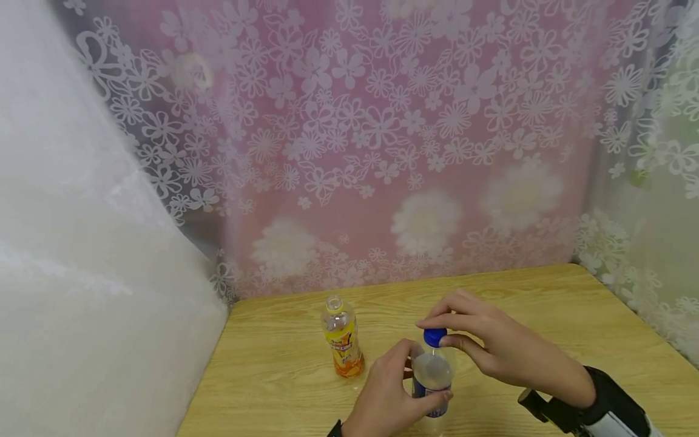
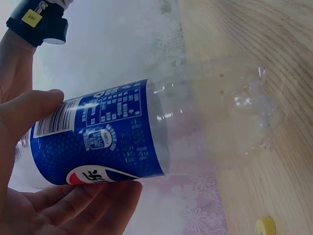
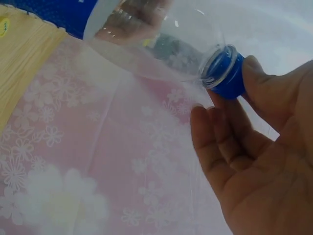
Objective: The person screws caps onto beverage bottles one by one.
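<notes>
Wood-grain tabletop (image 1: 267, 358); hands (image 1: 389, 388) (image 1: 488, 340) hold clear plastic bottle (image 1: 431, 371), round cap (image 1: 434, 337).

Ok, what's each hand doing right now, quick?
Left hand: closed, holding the blue-labelled bottle.
Right hand: closed, thumb and fingers pinching the blue cap at its mouth.

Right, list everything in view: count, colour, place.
Soda bottle: 1, clear with a blue label, in the left hand
Blue cap: 1, blue, at the soda bottle's mouth
Drink bottle: 1, clear with a yellow and orange label, standing uncapped on the table
Yellow cap: 1, yellow, on the table
Table: 1, yellowish wood, under the bottles
Curtain: number of pieces unclear, pink behind the table, whitish at the sides
Wristbands: 2, black, one per wrist
Left hand: 1, bare, around the soda bottle
Right hand: 1, bare, pinching the blue cap
</notes>
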`<action>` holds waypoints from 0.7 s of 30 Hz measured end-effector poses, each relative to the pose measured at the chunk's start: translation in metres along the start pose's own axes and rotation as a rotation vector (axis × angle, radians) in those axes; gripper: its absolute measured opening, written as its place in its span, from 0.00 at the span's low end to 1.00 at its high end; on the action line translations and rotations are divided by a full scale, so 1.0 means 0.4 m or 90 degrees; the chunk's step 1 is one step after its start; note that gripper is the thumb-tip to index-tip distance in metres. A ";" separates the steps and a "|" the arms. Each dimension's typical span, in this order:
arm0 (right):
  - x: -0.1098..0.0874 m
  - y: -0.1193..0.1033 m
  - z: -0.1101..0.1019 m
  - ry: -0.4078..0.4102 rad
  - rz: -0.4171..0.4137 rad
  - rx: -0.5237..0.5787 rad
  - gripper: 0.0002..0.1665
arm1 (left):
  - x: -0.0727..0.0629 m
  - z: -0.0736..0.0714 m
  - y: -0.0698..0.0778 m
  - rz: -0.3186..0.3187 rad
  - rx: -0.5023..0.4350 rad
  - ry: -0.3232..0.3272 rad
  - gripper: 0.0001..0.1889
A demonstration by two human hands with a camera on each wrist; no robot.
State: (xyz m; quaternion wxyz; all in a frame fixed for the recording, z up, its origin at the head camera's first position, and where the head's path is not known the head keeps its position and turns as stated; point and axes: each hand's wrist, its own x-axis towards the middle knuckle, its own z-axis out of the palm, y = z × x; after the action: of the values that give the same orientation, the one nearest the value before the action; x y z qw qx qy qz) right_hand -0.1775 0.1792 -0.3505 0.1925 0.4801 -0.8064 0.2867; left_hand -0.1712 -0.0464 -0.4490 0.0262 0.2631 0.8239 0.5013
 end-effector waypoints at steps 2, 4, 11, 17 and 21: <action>0.002 -0.001 0.006 0.015 0.001 -0.007 0.29 | -0.002 0.001 0.000 -0.003 -0.003 0.004 0.24; 0.003 -0.003 0.011 0.021 0.020 -0.015 0.27 | -0.003 0.003 0.001 -0.007 -0.005 0.007 0.24; 0.005 -0.018 0.038 0.060 0.073 -0.056 0.21 | -0.004 0.008 0.005 -0.018 0.022 0.040 0.24; 0.007 -0.047 0.069 0.097 0.165 -0.090 0.18 | -0.001 0.016 0.006 -0.029 0.018 0.059 0.22; 0.010 -0.052 0.080 0.115 0.181 -0.099 0.19 | 0.000 0.017 0.005 -0.016 0.025 0.075 0.23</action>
State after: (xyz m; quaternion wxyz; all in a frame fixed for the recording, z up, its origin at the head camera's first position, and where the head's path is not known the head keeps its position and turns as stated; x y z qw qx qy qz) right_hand -0.1620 0.1478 -0.3667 0.2585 0.3172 -0.8653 0.2896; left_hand -0.1682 -0.0402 -0.4508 -0.0210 0.2229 0.8371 0.4992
